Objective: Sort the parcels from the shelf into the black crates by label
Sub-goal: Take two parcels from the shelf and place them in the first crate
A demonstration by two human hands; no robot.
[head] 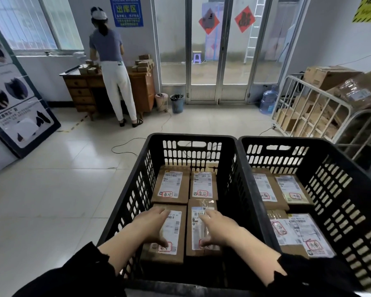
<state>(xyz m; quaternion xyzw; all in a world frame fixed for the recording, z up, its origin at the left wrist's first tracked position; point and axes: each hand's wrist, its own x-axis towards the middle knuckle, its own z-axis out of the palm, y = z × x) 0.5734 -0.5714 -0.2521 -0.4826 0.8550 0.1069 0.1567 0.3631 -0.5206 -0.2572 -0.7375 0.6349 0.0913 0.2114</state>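
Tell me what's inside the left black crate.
The left crate holds four brown parcels in two rows, labels up. The left hand and right hand rest on the near two, partly covering their labels. Anything beneath the parcels is hidden.

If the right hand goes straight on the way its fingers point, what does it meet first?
Probably the far-right brown cardboard parcel in the left black plastic crate; the right hand points toward it, depth unclear.

Four brown labelled parcels [171, 184] lie flat in my left black crate [124, 200]; more fill the right crate [338, 189].
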